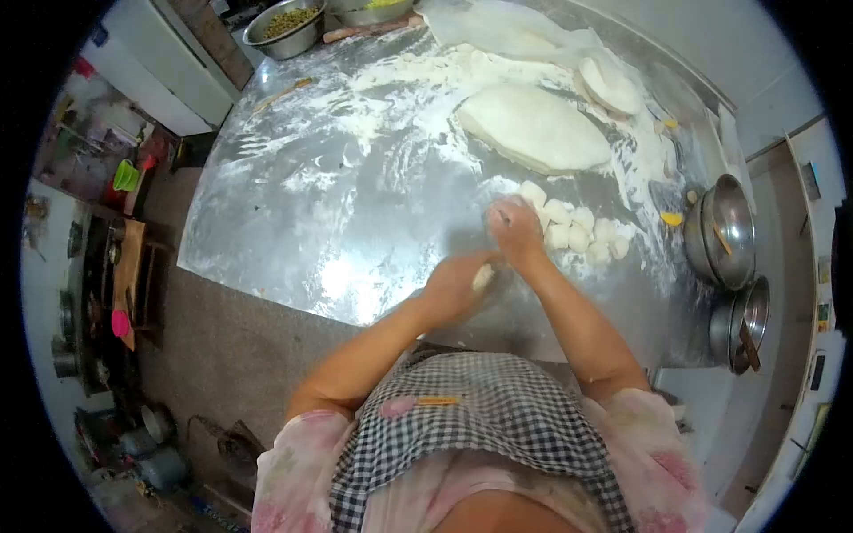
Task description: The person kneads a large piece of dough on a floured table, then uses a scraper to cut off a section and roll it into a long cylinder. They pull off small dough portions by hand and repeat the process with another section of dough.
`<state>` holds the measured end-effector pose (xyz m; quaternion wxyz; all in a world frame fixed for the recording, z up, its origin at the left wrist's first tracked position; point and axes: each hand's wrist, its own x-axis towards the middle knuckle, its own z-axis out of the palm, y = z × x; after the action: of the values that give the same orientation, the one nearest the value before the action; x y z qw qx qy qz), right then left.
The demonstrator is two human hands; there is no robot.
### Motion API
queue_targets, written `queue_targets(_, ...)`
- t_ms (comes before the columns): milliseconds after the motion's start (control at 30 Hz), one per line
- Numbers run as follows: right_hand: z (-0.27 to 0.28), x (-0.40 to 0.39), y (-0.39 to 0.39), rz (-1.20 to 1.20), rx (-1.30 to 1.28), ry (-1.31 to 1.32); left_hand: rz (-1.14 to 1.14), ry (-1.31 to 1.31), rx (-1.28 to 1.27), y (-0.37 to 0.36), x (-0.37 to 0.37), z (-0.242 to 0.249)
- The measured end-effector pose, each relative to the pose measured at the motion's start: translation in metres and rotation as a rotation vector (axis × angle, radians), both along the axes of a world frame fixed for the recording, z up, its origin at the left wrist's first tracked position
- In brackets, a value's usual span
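My left hand (451, 291) is closed round a piece of dough (482, 277), whose pale end shows beside the thumb, low over the metal table's front part. Just above and to the right, my right hand (515, 227) is curled, its fingers folded in; whether anything is inside them is hidden. It is right beside a cluster of several small dough pieces (578, 237), pale and rounded, set close together on the table. Behind the cluster lies a large flat oval slab of dough (535, 130) on spread flour.
The floured metal table (293, 231) fills the middle. Another dough lump (609, 86) and a translucent sheet (506, 28) are at the back. Metal bowls (730, 233) stand at the right edge. A bowl of chopped filling (286, 28) and a rolling pin (373, 30) are at the far left.
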<state>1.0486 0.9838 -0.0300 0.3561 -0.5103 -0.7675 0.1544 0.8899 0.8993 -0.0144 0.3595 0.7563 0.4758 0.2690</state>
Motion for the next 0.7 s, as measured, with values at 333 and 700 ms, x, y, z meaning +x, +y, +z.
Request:
queue_targets(333,0.017,-0.015,-0.027,0.178,-0.438,0.092,0.195,0.058,-0.517,0.023,-0.002,0.021)
queue_targets(700,-0.028,0.054,-0.039,-0.118,-0.036,-0.538,-0.524,-0.180,-0.172,-0.016,0.049,0.050)
